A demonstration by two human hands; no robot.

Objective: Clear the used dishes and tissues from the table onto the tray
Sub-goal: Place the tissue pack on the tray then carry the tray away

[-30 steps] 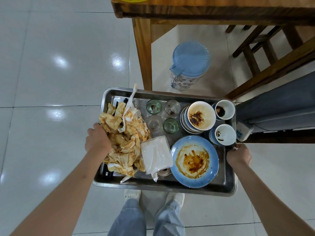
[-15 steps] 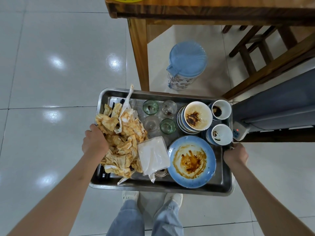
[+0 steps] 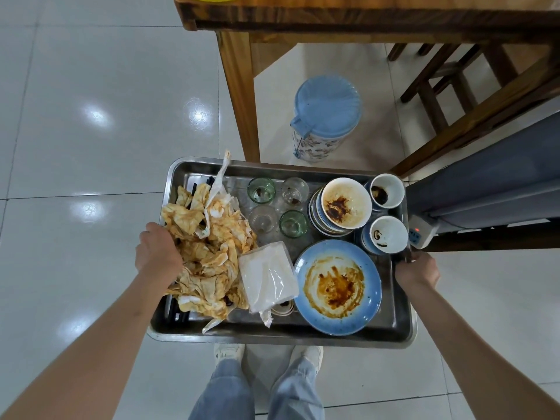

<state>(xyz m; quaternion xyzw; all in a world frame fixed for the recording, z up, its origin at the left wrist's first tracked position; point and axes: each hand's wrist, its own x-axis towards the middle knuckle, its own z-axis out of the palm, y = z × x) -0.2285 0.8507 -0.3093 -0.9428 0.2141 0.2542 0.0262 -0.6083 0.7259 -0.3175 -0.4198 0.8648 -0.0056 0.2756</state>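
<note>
while the left hand [image 3: 157,253] gripped the left rim of the metal tray [image 3: 272,331], its knuckles up and fingers curled over the edge beside the stained tissues [image 3: 209,256], the right hand [image 3: 416,272] clasped the right rim in the same way, so the tray hung in the air between both hands above the floor and the person's shoes. the tissues, blotched orange, lay heaped over the tray's left part, partly covering dark chopsticks [image 3: 175,312] along the left wall. just right of the heap rested a clear plastic tissue pack [image 3: 268,275], and under its near end a small sauce dish [image 3: 283,307] showed. a blue plate [image 3: 338,286] smeared with brown sauce sat in the near right part. behind it stood a stack of bowls [image 3: 342,207] with a dirty white bowl on top, and at the far right two cups [image 3: 386,190], one behind the other. four small glasses [image 3: 277,209] were grouped in the middle at the back. beyond the tray stood a wooden table [image 3: 363,13], with a blue-lidded container [image 3: 325,116] on the tiled floor beside its leg, and a white power strip [image 3: 419,231] lay at the right.
</note>
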